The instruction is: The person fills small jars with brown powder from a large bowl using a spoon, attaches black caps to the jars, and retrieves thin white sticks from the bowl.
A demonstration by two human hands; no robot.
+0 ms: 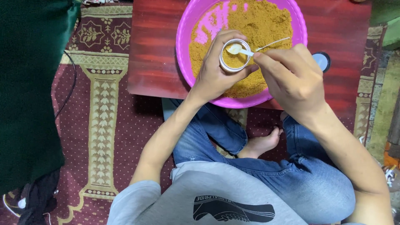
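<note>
My left hand (214, 71) grips a small round jar (234, 55) holding yellow-brown powder, held over a large pink bowl (186, 33) that is filled with the same powder (260, 23). My right hand (291, 75) pinches a small white spoon (238, 50) whose bowl sits inside the jar's mouth. A second thin white spoon handle (273, 43) lies on the powder behind. The pink bowl rests on a low red wooden table (152, 54).
A round dark lid with a pale centre (322, 61) lies on the table to the right of the bowl. I sit cross-legged in blue jeans on a patterned maroon carpet (104, 125). Dark green fabric (29, 83) and a black cable (71, 87) lie at left.
</note>
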